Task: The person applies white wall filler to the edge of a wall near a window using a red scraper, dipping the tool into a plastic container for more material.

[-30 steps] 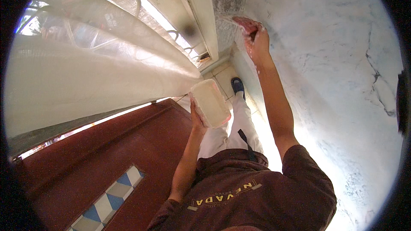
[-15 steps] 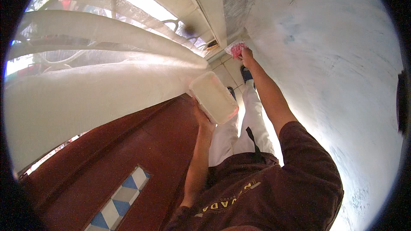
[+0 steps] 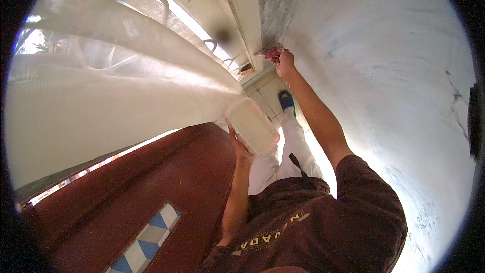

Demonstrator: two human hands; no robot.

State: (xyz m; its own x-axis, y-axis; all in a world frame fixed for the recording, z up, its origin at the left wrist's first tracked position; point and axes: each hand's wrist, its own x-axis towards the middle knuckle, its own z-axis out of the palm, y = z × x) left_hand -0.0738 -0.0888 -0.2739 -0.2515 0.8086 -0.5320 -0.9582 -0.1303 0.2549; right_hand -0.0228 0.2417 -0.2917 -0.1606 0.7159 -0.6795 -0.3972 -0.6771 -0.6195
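Note:
My left hand (image 3: pixel 240 144) grips the side of a shallow rectangular cream-white tub (image 3: pixel 251 125), fingers along its left edge. The tub is held in front of my body, its flat pale face toward me; whether that is filling or the base I cannot tell. Stretched far ahead, my right hand (image 3: pixel 285 62) is closed on a small flat red spreader (image 3: pixel 272 51) smeared with white. Its edge meets or nearly meets the lower end of a rough grey strip (image 3: pixel 279 5) in the corner beside the pale wall (image 3: pixel 374 65). Part of the spreader is hidden by my fingers.
On the left are a sheer white curtain (image 3: pixel 121 96) and a dark red panel (image 3: pixel 166 172) with blue and white tiles (image 3: pixel 146 242). A cream frame (image 3: pixel 242 15) runs up beside the grey strip. Floor tiles (image 3: pixel 268 93) show around my sandalled foot (image 3: pixel 286 100).
My right hand has moved up and slightly left, bringing the spreader from above the floor to the grey strip, and the spreader has turned edge-on. The tub has shifted slightly downward in view.

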